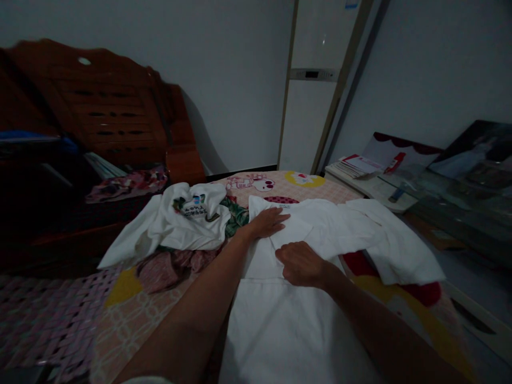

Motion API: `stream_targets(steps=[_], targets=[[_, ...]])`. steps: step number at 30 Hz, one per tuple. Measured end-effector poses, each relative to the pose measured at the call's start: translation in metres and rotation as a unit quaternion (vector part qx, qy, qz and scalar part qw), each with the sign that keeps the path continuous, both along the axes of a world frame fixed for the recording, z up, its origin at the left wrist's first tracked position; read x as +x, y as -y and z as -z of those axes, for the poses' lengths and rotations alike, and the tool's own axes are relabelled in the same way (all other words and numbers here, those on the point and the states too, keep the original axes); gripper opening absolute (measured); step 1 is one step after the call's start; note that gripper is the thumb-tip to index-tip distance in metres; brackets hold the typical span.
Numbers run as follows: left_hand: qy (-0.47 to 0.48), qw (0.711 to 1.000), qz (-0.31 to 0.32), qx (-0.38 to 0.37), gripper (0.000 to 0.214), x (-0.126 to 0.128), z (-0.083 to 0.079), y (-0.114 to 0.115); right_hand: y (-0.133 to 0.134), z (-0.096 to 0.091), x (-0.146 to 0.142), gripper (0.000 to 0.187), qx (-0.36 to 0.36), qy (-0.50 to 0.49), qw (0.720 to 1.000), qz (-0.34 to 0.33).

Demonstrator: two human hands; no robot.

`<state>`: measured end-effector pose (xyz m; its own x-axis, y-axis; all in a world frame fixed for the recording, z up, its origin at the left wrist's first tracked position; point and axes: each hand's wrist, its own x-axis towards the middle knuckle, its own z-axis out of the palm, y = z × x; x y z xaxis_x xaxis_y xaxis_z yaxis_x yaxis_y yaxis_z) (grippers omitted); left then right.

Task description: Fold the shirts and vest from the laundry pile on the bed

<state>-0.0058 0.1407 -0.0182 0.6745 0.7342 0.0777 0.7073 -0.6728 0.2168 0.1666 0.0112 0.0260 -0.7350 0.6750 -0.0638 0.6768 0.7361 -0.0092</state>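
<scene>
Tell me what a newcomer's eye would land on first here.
The large white cloth shirt spread across the patterned pink bedsheet at centre draws the eye, with the left hand flat on it and the right hand curled just nearer. Left of it lies a crumpled white printed T-shirt on a clothes heap.

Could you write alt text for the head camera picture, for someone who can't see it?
Two bare hands rest on a white shirt spread over a bed: the left hand lies flat, the right hand curled beside it. A clothes pile sits to the left, and a tall white appliance stands at the wall.
</scene>
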Motion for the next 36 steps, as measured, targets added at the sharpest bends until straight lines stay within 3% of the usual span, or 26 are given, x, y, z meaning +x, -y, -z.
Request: stream_targets(steps=[5, 9, 14, 18, 22, 26, 31, 36], targets=[[0.005, 1.000, 0.005, 0.012, 0.048, 0.000, 0.002, 0.000, -0.011, -0.016, -0.002, 0.012, -0.083, -0.058, 0.994, 0.048], [0.011, 0.999, 0.013, 0.028, 0.047, -0.001, 0.004, -0.002, -0.028, -0.006, 0.006, 0.018, -0.012, -0.107, 0.983, 0.148], [0.027, 0.999, 0.030, 0.001, 0.049, 0.011, -0.003, -0.003, -0.040, 0.010, 0.016, 0.012, -0.040, -0.076, 0.988, 0.130], [0.048, 0.992, 0.115, -0.029, 0.051, 0.032, -0.001, 0.003, -0.043, -0.004, 0.022, 0.017, -0.050, -0.080, 0.986, 0.134], [0.022, 0.993, 0.115, -0.019, 0.052, 0.042, 0.010, 0.010, -0.055, -0.029, 0.060, 0.022, 0.037, -0.050, 0.971, 0.233], [0.001, 0.993, 0.120, -0.014, 0.056, 0.040, 0.013, 0.011, -0.069, -0.038, 0.118, 0.026, 0.130, 0.025, 0.902, 0.411], [-0.010, 0.993, 0.115, -0.012, 0.057, 0.039, 0.009, 0.011, -0.074, -0.038, 0.165, 0.029, 0.043, 0.070, 0.860, 0.503], [0.002, 0.993, 0.106, -0.049, 0.057, 0.039, 0.005, 0.014, -0.075, -0.047, 0.179, 0.010, -0.049, -0.026, 0.864, 0.500]])
